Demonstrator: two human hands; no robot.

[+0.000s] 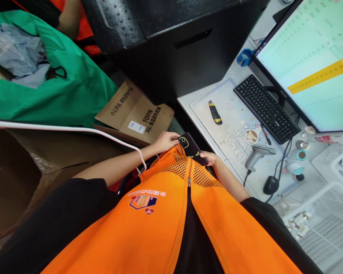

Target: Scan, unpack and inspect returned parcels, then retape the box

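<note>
A dark mobile phone [191,149] with a yellow-green ring round its camera is low in front of my body, at the hem of my orange vest [157,182]. My left hand [168,142] has its fingers closed at the phone's upper left corner, right beside the vest's mesh. Thumb and fingers of my right hand [209,157] pinch the opposite edge. Part of the phone's lower side is hidden by the mesh. A pale, thin strip [114,139] crosses in front of my left forearm and ends in a loop near the vest.
To the right, a desk mat [227,137] bears a box cutter [215,112], scanner [257,156], keyboard [267,108] and mouse [271,185]. A black box [171,61] stands ahead. Cardboard boxes [143,118] and a green bag [82,91] are left; another person's arm [70,19] shows behind.
</note>
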